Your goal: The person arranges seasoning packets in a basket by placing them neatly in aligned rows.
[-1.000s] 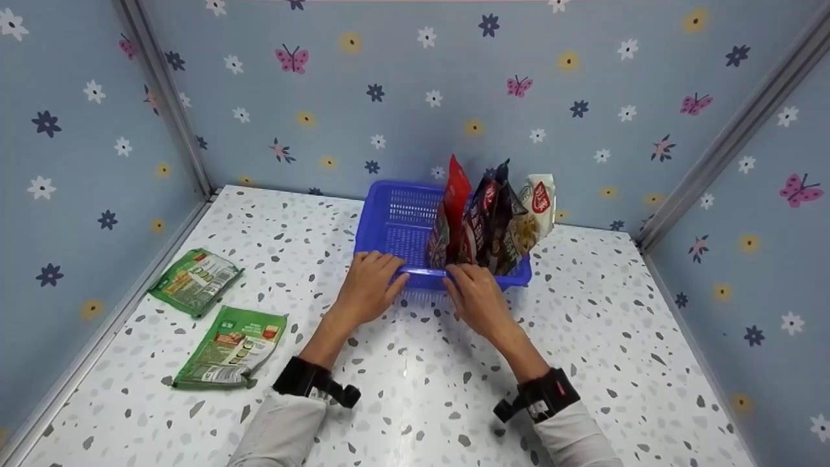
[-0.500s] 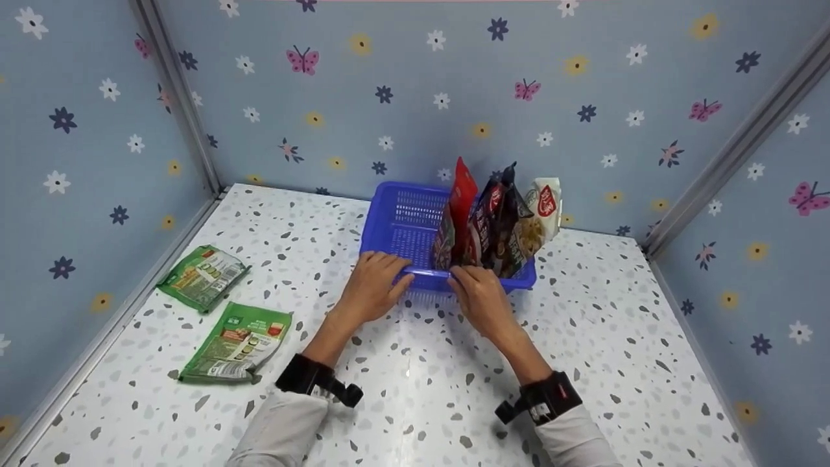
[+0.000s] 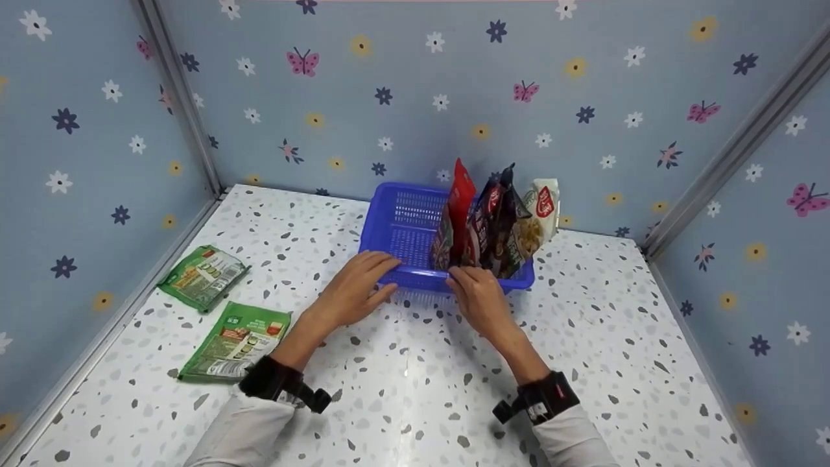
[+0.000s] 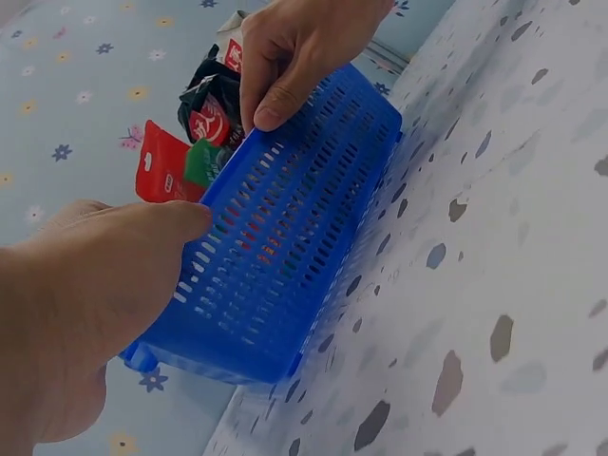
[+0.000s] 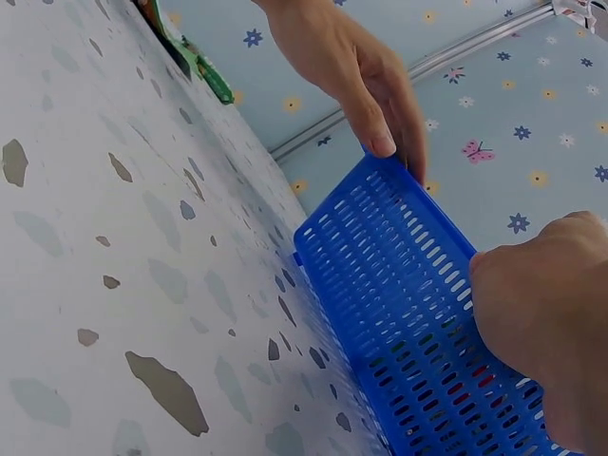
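A blue plastic basket [image 3: 373,224] stands against the back wall, with several upright food pouches in its right part. Among them are a red pouch [image 3: 461,194], dark pouches [image 3: 496,220] and a white-topped pouch [image 3: 543,204]. My right hand [image 3: 480,298] grips the basket's front rim, thumb outside and fingers over the top. At the front left of the basket, my left hand [image 3: 350,292] has its fingers over the rim and its thumb spread apart from them. Both hands also show beside the rim in the wrist views.
Two green packets, an upper packet [image 3: 204,277] and a lower packet [image 3: 237,344], lie flat on the speckled white table [image 3: 415,402] at the left. Flower-patterned wall panels [image 3: 415,84] enclose the back and both sides.
My left hand has loosened and shifted slightly left along the rim, its forearm swinging left. My right hand keeps its grip and the basket stays in place. The head view has shifted slightly.
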A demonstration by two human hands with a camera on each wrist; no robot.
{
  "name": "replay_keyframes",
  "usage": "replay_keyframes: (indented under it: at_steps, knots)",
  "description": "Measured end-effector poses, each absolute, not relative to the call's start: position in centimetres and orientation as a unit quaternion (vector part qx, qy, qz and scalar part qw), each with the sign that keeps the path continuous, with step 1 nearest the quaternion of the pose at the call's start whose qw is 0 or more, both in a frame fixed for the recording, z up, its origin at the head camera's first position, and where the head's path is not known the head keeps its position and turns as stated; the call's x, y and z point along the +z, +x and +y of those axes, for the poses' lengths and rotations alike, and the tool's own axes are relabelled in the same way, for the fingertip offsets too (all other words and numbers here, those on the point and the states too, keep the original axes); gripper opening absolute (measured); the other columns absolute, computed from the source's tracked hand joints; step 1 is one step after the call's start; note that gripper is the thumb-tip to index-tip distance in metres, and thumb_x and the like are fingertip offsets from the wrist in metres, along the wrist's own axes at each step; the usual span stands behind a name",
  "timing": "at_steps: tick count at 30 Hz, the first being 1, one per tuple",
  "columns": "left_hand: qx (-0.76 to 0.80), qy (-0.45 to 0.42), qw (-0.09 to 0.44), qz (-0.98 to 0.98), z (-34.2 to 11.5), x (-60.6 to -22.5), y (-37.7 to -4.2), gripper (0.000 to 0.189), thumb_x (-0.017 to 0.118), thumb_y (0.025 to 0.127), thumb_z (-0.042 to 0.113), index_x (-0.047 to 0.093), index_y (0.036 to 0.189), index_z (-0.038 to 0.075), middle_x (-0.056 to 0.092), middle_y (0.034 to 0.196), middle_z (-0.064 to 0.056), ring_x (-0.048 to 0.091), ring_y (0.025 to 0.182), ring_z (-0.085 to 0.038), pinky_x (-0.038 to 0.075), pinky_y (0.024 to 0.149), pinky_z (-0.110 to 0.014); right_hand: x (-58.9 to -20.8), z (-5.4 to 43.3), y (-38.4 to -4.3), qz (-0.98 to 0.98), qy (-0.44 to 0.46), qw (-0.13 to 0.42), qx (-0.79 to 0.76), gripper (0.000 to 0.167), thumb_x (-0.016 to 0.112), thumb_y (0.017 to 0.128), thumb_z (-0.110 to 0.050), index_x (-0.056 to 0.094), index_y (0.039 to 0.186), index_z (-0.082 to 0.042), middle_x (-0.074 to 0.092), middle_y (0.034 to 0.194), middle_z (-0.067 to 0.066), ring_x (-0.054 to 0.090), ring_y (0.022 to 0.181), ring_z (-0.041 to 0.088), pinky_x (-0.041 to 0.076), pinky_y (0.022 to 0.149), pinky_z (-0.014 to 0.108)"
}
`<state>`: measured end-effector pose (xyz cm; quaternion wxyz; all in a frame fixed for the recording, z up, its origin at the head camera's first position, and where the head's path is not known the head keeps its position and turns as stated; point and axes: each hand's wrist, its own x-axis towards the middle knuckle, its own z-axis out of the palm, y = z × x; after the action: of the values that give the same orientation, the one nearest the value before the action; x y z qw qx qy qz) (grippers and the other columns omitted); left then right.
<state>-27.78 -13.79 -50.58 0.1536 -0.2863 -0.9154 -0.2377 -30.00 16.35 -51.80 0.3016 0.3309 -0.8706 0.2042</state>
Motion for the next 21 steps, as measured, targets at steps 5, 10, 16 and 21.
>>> replay_keyframes:
  at_steps: [5, 10, 16, 21]
  knots:
    - [-0.253, -0.266, 0.179, -0.913, -16.8, -50.6, -26.4, 0.051, 0.074, 0.111, 0.025, 0.064, 0.156, 0.004, 0.064, 0.161, -0.020, 0.057, 0.154, -0.043, 0.043, 0.132, -0.062, -51.8, 16.4, -30.0, -0.868, 0.332, 0.303, 0.208, 0.022, 0.073, 0.110, -0.013, 0.082, 0.122, 0.003, 0.083, 0.108, 0.017, 0.081, 0.100, 0.036, 0.066, 0.092, 0.049]
    - [-0.259, -0.248, 0.226, -0.906, -20.2, -51.2, -24.8, 0.047, 0.078, 0.107, 0.019, 0.068, 0.151, 0.004, 0.065, 0.158, -0.024, 0.060, 0.149, -0.048, 0.048, 0.123, -0.069, -51.9, 16.5, -30.0, -0.868, 0.331, 0.310, 0.204, 0.022, 0.075, 0.109, -0.012, 0.082, 0.122, 0.003, 0.083, 0.109, 0.017, 0.081, 0.101, 0.035, 0.066, 0.092, 0.048]
    - [-0.268, -0.224, 0.257, -0.901, -24.2, -52.6, -22.6, 0.044, 0.080, 0.105, 0.014, 0.070, 0.146, 0.000, 0.068, 0.151, -0.027, 0.064, 0.140, -0.052, 0.051, 0.114, -0.072, -52.1, 16.5, -30.0, -0.869, 0.328, 0.314, 0.197, 0.022, 0.076, 0.109, -0.013, 0.082, 0.123, 0.002, 0.084, 0.111, 0.017, 0.080, 0.101, 0.034, 0.066, 0.091, 0.046]
    - [-0.292, -0.184, 0.236, -0.909, -27.1, -53.2, -20.4, 0.047, 0.080, 0.105, 0.013, 0.069, 0.148, -0.001, 0.067, 0.151, -0.029, 0.062, 0.142, -0.055, 0.048, 0.115, -0.076, -52.2, 16.4, -30.1, -0.871, 0.325, 0.309, 0.198, 0.023, 0.074, 0.110, -0.014, 0.082, 0.124, 0.002, 0.084, 0.112, 0.016, 0.080, 0.101, 0.034, 0.066, 0.092, 0.047]
